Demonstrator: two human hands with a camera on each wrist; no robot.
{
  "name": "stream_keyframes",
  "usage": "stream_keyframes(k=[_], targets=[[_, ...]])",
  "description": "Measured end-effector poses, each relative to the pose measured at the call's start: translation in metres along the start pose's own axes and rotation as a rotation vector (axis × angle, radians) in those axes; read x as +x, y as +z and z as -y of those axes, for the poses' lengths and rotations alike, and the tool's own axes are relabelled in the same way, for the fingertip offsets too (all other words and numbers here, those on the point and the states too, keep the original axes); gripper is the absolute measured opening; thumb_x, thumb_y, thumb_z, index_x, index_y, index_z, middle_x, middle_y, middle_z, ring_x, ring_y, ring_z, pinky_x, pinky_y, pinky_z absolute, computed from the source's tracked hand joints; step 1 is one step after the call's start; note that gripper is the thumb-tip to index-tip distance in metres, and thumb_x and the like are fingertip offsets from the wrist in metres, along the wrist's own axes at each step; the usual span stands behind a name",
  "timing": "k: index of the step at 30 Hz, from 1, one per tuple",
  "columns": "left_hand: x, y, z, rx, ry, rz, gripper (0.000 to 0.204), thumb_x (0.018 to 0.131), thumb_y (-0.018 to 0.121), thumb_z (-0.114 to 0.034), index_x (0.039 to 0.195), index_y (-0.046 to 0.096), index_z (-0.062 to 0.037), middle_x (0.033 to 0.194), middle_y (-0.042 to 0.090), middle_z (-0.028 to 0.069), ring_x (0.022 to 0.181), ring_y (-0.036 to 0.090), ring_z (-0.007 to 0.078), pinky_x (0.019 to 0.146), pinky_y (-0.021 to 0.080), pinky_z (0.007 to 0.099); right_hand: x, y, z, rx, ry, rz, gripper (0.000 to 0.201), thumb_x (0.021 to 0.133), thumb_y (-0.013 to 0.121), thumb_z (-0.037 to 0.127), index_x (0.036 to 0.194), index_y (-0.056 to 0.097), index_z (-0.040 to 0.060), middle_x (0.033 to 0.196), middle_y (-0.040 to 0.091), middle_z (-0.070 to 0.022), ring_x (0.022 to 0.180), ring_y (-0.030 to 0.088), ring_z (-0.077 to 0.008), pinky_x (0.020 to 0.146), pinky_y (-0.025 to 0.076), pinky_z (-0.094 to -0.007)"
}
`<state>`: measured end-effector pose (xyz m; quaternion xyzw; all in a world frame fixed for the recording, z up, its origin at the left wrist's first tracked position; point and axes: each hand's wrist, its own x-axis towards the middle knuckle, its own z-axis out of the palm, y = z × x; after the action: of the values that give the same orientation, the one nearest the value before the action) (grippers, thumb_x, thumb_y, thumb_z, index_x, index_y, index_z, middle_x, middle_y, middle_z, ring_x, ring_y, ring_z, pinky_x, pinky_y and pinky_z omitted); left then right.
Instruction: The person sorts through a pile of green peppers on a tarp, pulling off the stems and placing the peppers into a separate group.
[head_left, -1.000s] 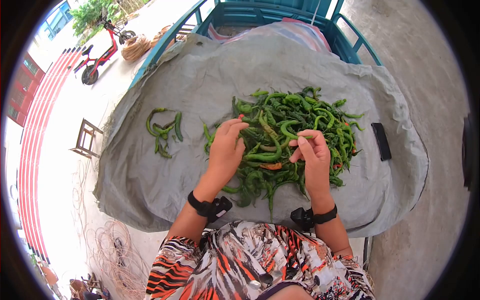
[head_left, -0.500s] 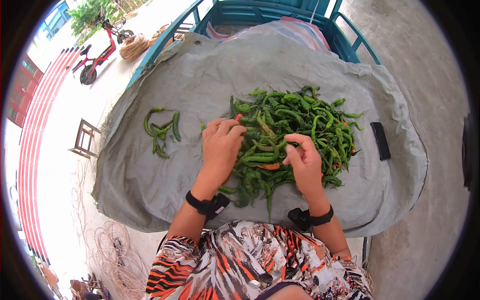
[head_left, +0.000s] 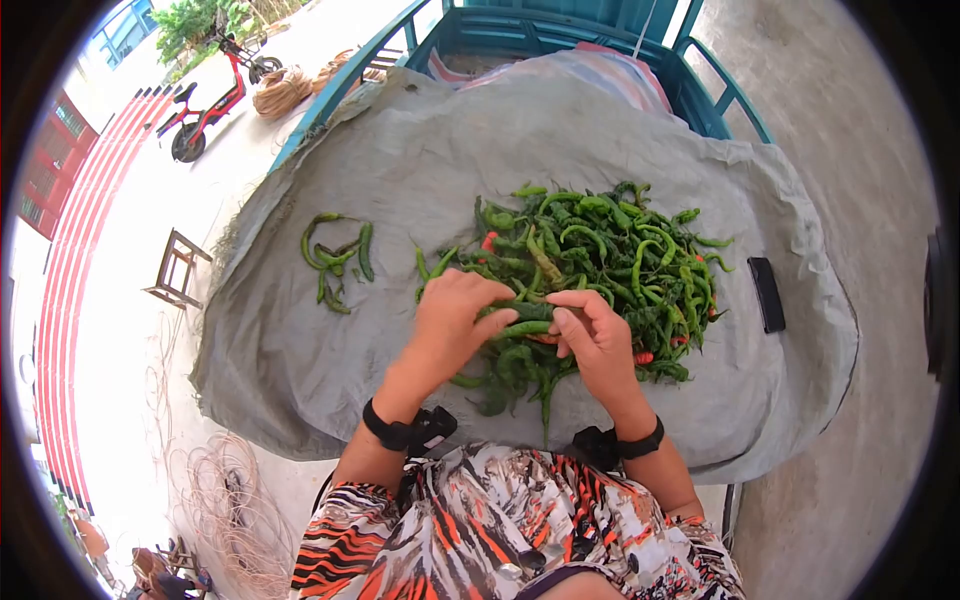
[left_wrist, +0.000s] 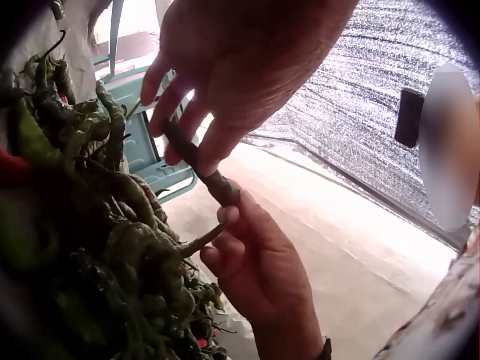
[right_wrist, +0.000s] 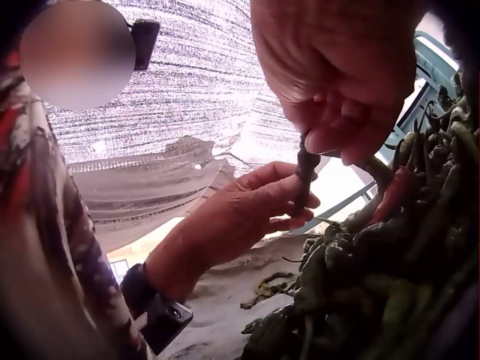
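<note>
Both hands meet over the near left part of a heap of green chili peppers (head_left: 610, 235). Between them is one dark green chili pepper (head_left: 530, 311), dark in the wrist views. My left hand (head_left: 455, 325) holds one end with thumb and fingers. At the other end, my right hand (head_left: 600, 355) pinches it between thumb and forefinger. A second, curved pepper (left_wrist: 202, 240) overlaps the right fingers in the left wrist view. A few red peppers (head_left: 489, 242) show among the green ones.
To the left, a small group of peppers (head_left: 335, 258) lies apart on the grey cloth (head_left: 400, 160). A black phone (head_left: 767, 295) rests right of the heap. Behind is a blue-green cart bed (head_left: 560, 30). A stool frame (head_left: 178, 270) and red bike (head_left: 212, 112) stand at left.
The right hand, which held a bright green pepper over the heap, has moved left and nearer. The left hand has come toward it, and both now hold one dark green pepper.
</note>
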<state>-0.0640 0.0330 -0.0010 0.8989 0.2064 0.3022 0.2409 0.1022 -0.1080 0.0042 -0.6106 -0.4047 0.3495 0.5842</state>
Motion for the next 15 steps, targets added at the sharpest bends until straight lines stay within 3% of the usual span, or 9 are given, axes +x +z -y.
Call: stream_keyframes(k=[2, 5, 8, 11, 14, 15], targets=[[0.006, -0.008, 0.008, -0.006, -0.073, -0.048, 0.021, 0.087, 0.071, -0.015, 0.105, 0.069, -0.0061, 0.092, 0.068, 0.0056, 0.086, 0.059, 0.0232, 0.08, 0.046, 0.0361, 0.001, 0.0, -0.001, 0.023, -0.015, -0.032, 0.023, 0.099, 0.059, 0.014, 0.118, 0.063, 0.0031, 0.085, 0.066, -0.0017, 0.065, 0.055, -0.0057, 0.058, 0.046, -0.0219], [0.015, -0.016, 0.025, -0.327, -0.437, -0.158, 0.022, 0.091, 0.067, -0.015, 0.109, 0.067, -0.0031, 0.093, 0.067, 0.0036, 0.081, 0.059, 0.0153, 0.076, 0.048, 0.031, 0.002, 0.001, -0.004, 0.042, -0.042, -0.041, 0.024, 0.099, 0.059, 0.013, 0.12, 0.062, 0.0028, 0.089, 0.067, -0.0032, 0.065, 0.055, -0.0056, 0.058, 0.046, -0.0218], [0.03, -0.021, 0.045, -0.371, -0.5, -0.223, 0.025, 0.09, 0.065, -0.015, 0.112, 0.067, -0.0027, 0.095, 0.07, 0.0103, 0.083, 0.065, 0.0187, 0.074, 0.051, 0.0326, 0.002, 0.009, -0.002, 0.02, -0.038, 0.001, 0.027, 0.098, 0.059, 0.01, 0.124, 0.06, 0.0022, 0.096, 0.067, -0.0048, 0.064, 0.054, -0.0054, 0.058, 0.047, -0.0219], [0.044, -0.019, 0.054, -0.364, -0.51, -0.284, 0.031, 0.089, 0.065, -0.018, 0.116, 0.065, -0.0028, 0.097, 0.07, 0.0106, 0.082, 0.066, 0.0195, 0.074, 0.051, 0.0329, -0.001, 0.015, 0.002, -0.027, -0.03, 0.033, 0.031, 0.096, 0.058, 0.007, 0.127, 0.058, 0.002, 0.102, 0.067, -0.0057, 0.063, 0.054, -0.0053, 0.059, 0.048, -0.0219], [0.058, -0.01, 0.067, -0.501, -0.588, -0.222, 0.032, 0.089, 0.065, -0.019, 0.118, 0.064, -0.004, 0.106, 0.065, 0.0084, 0.085, 0.061, 0.0139, 0.075, 0.05, 0.0305, 0.0, 0.01, -0.001, -0.1, -0.03, 0.076, 0.033, 0.095, 0.058, 0.006, 0.127, 0.058, 0.0018, 0.104, 0.066, -0.0058, 0.064, 0.054, -0.0055, 0.06, 0.049, -0.0218], [0.062, -0.002, 0.076, -0.407, -0.56, -0.18, 0.034, 0.088, 0.066, -0.02, 0.118, 0.064, -0.0038, 0.108, 0.066, 0.0096, 0.088, 0.062, 0.0163, 0.078, 0.05, 0.0324, -0.001, 0.009, -0.002, -0.111, -0.034, 0.08, 0.032, 0.095, 0.058, 0.006, 0.127, 0.058, 0.0019, 0.103, 0.066, -0.0058, 0.064, 0.055, -0.0056, 0.06, 0.049, -0.0218]])
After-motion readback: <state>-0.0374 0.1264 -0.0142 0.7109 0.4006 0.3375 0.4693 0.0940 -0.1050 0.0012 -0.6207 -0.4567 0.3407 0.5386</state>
